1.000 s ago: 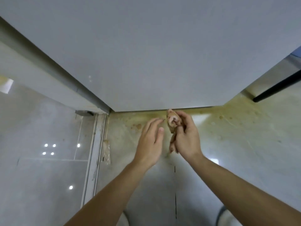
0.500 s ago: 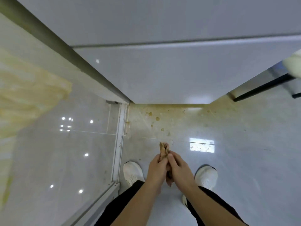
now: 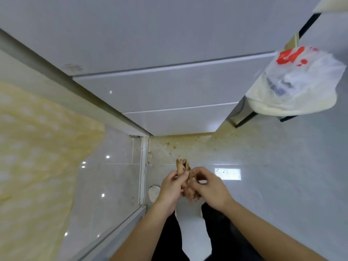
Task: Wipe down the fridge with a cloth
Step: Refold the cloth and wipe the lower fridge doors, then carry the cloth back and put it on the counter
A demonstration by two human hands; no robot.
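cloth [image 3: 181, 167] wadded, pinched between left hand [image 3: 170, 187] and right hand [image 3: 209, 187]; free end pointed toward fridge [image 3: 169, 91], not touching.

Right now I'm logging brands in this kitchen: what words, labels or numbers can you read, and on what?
No text can be read.
Plastic bag: red and grey print, too blurred to read.
Fridge: faint sticker-like patch near its left edge, too blurred to read.

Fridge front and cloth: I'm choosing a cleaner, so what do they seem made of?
Fridge front: smooth glossy grey panels, perhaps coated metal or glass; a light spot reflects. Cloth: soft stained brownish fabric, crumpled between left hand and right hand; fibre unclear.
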